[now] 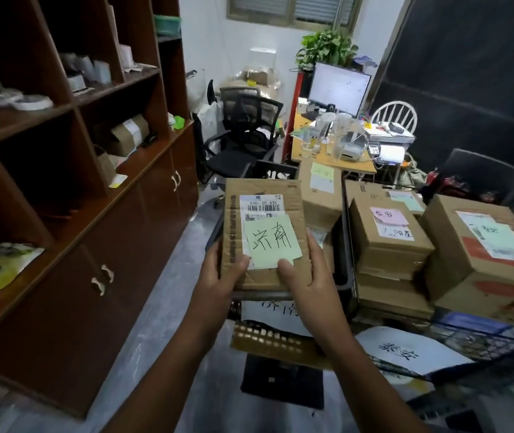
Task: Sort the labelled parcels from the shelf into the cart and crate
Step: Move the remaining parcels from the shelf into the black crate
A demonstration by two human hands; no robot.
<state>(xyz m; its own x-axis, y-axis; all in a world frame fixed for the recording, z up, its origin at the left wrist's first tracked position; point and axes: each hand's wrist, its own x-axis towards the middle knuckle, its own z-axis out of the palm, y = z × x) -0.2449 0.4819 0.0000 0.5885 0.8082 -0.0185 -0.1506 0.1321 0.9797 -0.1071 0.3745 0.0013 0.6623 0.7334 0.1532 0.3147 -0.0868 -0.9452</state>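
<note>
So both hands are clamped on one flat cardboard parcel (265, 232): left hand (218, 276) and right hand (308, 276) each grip a side, thumbs on top by its green sticky note (272, 242), just left of the stacked boxes (390, 242) in the wire cart (483, 339).

Room layout: shelf (71, 145) left, boxes (386, 242) right, desk (354, 165) behind.
A parcel (262, 232) is in the middle, between the shelf and the stacked boxes; behind it an office chair (243, 132) stands left of the desk, with a monitor (338, 89) on it.
</note>
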